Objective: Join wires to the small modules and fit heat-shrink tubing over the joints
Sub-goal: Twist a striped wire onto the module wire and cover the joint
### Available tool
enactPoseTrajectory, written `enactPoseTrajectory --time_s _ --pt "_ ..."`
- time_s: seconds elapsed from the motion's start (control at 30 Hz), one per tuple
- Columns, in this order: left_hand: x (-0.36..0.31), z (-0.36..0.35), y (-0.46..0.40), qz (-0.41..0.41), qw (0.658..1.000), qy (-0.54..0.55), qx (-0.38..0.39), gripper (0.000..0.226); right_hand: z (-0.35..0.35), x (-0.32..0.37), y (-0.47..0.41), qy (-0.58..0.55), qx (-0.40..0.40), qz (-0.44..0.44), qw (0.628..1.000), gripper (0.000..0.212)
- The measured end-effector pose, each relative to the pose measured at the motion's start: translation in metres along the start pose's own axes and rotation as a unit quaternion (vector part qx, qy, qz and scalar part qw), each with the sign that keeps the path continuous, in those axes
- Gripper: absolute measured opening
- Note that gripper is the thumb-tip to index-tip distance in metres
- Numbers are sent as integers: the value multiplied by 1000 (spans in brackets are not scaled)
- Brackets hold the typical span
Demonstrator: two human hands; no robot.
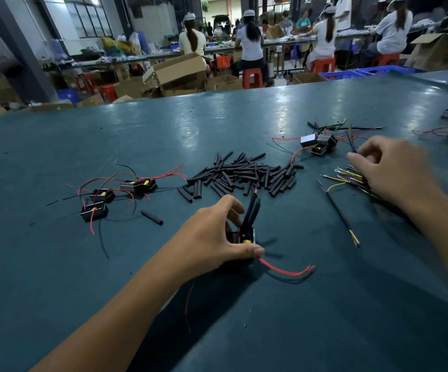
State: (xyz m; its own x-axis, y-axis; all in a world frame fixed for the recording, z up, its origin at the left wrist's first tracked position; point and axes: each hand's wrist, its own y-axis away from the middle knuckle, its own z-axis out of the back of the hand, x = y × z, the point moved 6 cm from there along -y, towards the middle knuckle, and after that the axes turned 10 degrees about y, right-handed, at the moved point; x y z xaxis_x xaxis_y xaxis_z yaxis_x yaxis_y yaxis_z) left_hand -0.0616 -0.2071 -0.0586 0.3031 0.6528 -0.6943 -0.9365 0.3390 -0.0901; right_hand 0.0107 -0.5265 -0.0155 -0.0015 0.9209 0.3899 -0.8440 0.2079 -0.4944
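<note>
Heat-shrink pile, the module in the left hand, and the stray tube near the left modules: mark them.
heat-shrink pile [240, 173]: head view, middle of the heap.
module in the left hand [246, 236]: head view, its exposed face.
stray tube [151, 217]: head view, mid-length.

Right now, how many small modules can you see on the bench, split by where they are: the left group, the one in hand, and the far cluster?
Left group: 3
Gripped in the left hand: 1 module
Far cluster, near the right hand: about 3, overlapping, hard to separate
Total: about 7
</note>
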Motion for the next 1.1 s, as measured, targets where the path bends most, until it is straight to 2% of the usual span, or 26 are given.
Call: enactPoseTrajectory --time_s 0.07,0.13,0.2,0.3,0.47,0.57,0.77,1.0,1.1 --pt "0 0 0 3 1000 -13 19 77 -8 9 4 -164 28 -25 986 26" --pt "-1 1 0 2 1000 -15 19 80 -18 22 12 -332 74 -52 939 25" --pt "-3 2 1 -2 1000 -8 10 80 -28 36 21 -446 123 -74 883 24" --pt "-7 6 1 -21 999 8 -28 72 -38 58 36 -531 178 -99 822 24" --pt "-34 23 9 -159 977 5 -144 28 -39 83 53 -600 223 -113 760 25" --pt "-49 18 13 -212 970 33 -111 20 -37 90 59 -615 232 -109 746 25" --pt "-54 4 15 -206 975 77 -37 27 -35 98 64 -625 231 -96 739 23" --pt "-56 4 16 -231 968 65 -66 11 -35 98 65 -629 224 -93 739 24" --pt "-56 7 16 -231 967 72 -81 10 -33 96 63 -638 218 -99 732 26"
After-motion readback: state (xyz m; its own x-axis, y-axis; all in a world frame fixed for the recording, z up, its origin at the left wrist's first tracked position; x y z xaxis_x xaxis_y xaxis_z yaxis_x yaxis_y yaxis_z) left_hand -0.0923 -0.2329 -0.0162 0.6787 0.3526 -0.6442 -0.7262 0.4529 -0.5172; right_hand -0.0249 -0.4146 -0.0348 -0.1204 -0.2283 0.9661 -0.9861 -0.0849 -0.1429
